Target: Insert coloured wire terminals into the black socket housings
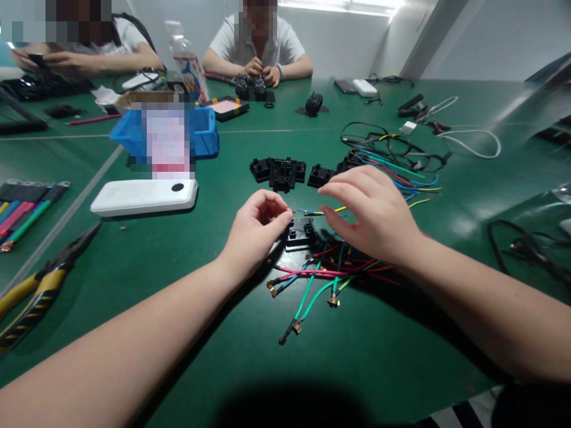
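My left hand (261, 229) is closed in a pinch, thumb against forefinger, at the metal-tipped end of a thin wire (316, 213) with yellow and blue insulation. Just below lies a black plastic socket housing (300, 233) on the green table. Over the wires to the right, my right hand (372, 208) has its thumb and fingers apart, with nothing visible between them. Beneath and in front of it spread red wires (312, 273), green wires (308, 289) and blue ones, several ending in brass terminals (333, 301). The right hand hides part of this bundle.
More black housings (282, 173) sit beyond my hands. On the left are a white power bank (145, 197), a blue bin (206, 132), yellow-black pliers (53, 279) and coloured wire bundles (27, 208). Black cables (379, 139) lie at right. Two people work across the table.
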`<state>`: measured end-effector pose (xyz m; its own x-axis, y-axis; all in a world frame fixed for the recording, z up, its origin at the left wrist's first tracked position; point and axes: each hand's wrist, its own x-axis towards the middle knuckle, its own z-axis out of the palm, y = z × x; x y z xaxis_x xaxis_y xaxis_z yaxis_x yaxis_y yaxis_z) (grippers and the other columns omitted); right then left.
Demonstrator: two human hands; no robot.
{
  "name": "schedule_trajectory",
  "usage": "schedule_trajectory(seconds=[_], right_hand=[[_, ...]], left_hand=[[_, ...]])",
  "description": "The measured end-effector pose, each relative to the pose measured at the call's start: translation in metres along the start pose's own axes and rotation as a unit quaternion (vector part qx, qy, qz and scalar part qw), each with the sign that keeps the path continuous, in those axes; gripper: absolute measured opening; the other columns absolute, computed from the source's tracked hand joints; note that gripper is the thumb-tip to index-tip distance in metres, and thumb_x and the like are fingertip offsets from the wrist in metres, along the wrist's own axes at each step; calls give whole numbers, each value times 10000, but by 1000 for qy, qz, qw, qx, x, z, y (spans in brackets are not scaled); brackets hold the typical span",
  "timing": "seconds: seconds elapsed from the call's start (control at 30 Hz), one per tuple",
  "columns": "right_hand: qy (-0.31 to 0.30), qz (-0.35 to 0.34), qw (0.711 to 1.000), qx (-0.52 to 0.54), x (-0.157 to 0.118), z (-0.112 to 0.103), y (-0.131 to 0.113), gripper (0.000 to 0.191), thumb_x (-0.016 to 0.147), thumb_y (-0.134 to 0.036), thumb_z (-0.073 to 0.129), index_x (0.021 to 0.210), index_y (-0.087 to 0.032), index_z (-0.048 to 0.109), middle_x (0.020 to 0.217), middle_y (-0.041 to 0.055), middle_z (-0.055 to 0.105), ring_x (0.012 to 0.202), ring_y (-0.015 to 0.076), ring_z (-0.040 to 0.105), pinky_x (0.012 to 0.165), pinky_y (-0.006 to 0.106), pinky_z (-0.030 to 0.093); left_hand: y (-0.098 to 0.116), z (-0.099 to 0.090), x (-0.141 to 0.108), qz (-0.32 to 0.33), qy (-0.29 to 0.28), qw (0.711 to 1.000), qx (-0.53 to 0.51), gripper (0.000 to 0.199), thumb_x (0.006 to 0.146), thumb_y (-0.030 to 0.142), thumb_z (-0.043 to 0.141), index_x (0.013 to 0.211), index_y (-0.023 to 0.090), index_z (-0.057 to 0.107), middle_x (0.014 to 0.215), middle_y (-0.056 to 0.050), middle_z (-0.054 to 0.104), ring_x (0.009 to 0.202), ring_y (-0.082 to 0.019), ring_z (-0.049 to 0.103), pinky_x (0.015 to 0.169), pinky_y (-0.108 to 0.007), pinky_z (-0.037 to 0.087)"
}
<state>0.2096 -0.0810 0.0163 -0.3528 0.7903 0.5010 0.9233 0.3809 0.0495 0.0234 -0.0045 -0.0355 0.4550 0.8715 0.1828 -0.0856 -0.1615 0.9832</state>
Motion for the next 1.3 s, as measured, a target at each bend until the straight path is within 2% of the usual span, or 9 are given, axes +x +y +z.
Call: schedule_trajectory(seconds=[0.1,0.2,0.33,0.53,0.7,0.83,1.03,1.17,1.3], right_hand=[[-26,-11,999,26,-11,22,4,190,911,-250,480,1007,-161,617,970,91,663,899,228,564,779,359,413],[-43,-3,997,66,-21,30,6,179,913,-269,505,990,-154,617,918,82,668,839,218,573,723,343,415],[-47,13,990,133,-24,28,6,136,903,-203,511,974,-146,611,884,75,663,810,203,580,706,319,426],[-46,25,984,169,-26,26,6,147,899,-190,489,981,-142,601,836,67,670,735,191,610,660,300,435],[-76,30,979,186,-26,26,6,85,855,-162,498,857,-150,582,749,46,621,661,171,558,602,278,405],[-103,13,970,221,-26,26,4,71,842,-141,495,837,-144,566,743,47,590,658,157,513,596,264,390],[-119,-10,966,231,-25,28,1,101,865,-139,475,797,-157,548,701,32,555,615,139,455,556,247,343],[-121,-31,966,225,-25,29,2,94,873,-153,472,818,-163,547,707,35,556,612,141,457,549,248,331],[-123,-36,967,221,-26,29,2,93,876,-158,469,834,-159,552,713,39,559,618,142,472,555,249,333]], left_hand=[[4,-1,-2,-2,-21,999,30,138,750,182,664,798,180,535,734,26,555,673,-93,521,636,-218,413],[6,-2,-2,2,-49,997,61,129,762,190,661,799,177,538,762,19,572,720,-102,544,688,-231,434],[7,-4,-1,-6,-44,997,67,124,776,200,651,819,176,537,775,16,580,734,-104,552,687,-229,438],[6,-1,0,-22,-34,992,120,101,797,214,620,829,162,540,796,3,582,730,-106,543,673,-235,432],[9,2,-7,-10,-45,981,187,60,813,186,590,860,171,556,815,11,585,739,-100,534,690,-235,432],[10,-1,-16,6,-51,975,217,50,821,178,586,865,182,562,841,14,599,789,-105,564,742,-247,447],[12,-7,-20,15,-59,962,265,58,822,174,586,869,201,565,853,22,612,793,-109,574,737,-252,452],[12,-11,-18,44,-89,945,310,57,822,191,595,874,210,579,846,31,618,773,-103,572,736,-248,449],[13,-14,-17,50,-100,944,309,54,821,176,592,865,205,579,847,30,621,771,-100,581,733,-238,452]])
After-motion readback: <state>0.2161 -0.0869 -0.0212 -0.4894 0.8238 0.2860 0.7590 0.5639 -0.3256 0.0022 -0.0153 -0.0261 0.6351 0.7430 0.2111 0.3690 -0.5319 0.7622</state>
